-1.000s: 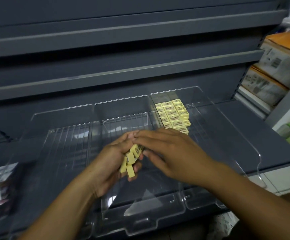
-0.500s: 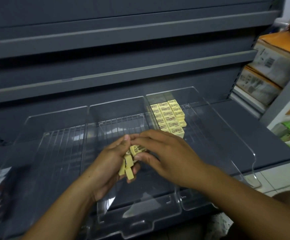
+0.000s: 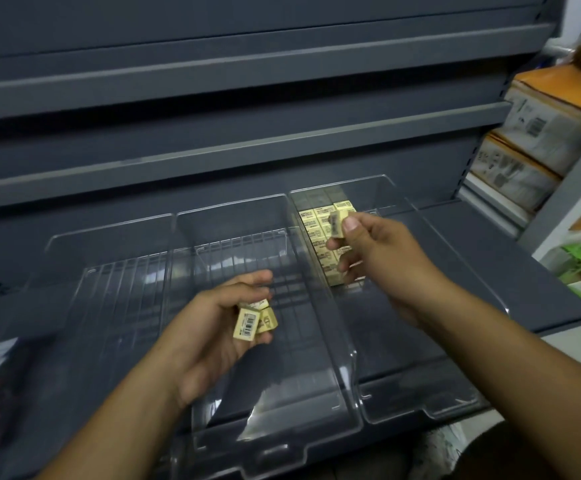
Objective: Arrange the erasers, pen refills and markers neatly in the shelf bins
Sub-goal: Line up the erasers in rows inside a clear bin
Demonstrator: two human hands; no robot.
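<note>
A grey shelf is occupied by clear bins set side by side. In the right bin, yellow erasers are packed in rows at the back. Over the middle bin, a bunch of erasers is gripped in the curled fingers of the left hand. A single eraser is pinched by the right hand above the rows.
</note>
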